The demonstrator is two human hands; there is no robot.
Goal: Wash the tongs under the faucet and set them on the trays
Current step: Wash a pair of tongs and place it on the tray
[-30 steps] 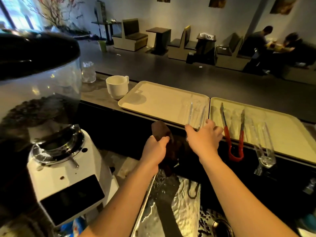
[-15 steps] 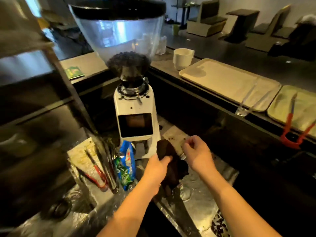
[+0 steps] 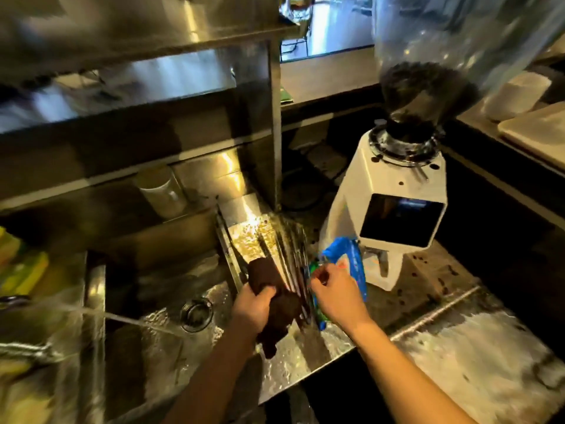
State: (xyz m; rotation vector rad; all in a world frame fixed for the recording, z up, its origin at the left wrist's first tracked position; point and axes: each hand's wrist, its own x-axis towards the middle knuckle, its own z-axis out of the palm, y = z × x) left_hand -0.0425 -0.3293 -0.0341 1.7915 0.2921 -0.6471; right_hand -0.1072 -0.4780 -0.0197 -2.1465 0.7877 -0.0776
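Observation:
Several metal tongs (image 3: 290, 264) lie blurred in a steel pan (image 3: 241, 215) at the sink's right edge. My left hand (image 3: 255, 306) grips a dark brown cloth (image 3: 276, 313) right beside them. My right hand (image 3: 334, 296) hovers just right of the tongs with fingers curled; whether it pinches anything is unclear. A thin stream of water (image 3: 128, 319) runs from the left into the sink (image 3: 146, 347). Only a corner of one beige tray (image 3: 538, 130) shows at the upper right.
A white coffee grinder (image 3: 394, 209) stands right of the sink with a blue packet (image 3: 348, 264) leaning against it. Yellow-green sponges (image 3: 21, 270) sit at far left. A metal cup (image 3: 162, 191) stands under the steel shelf. A wet steel counter (image 3: 458, 362) lies at lower right.
My view has swung left from the trays to the sink. Both hands came down from the tray's edge to the pan of tongs, the left still holding the cloth.

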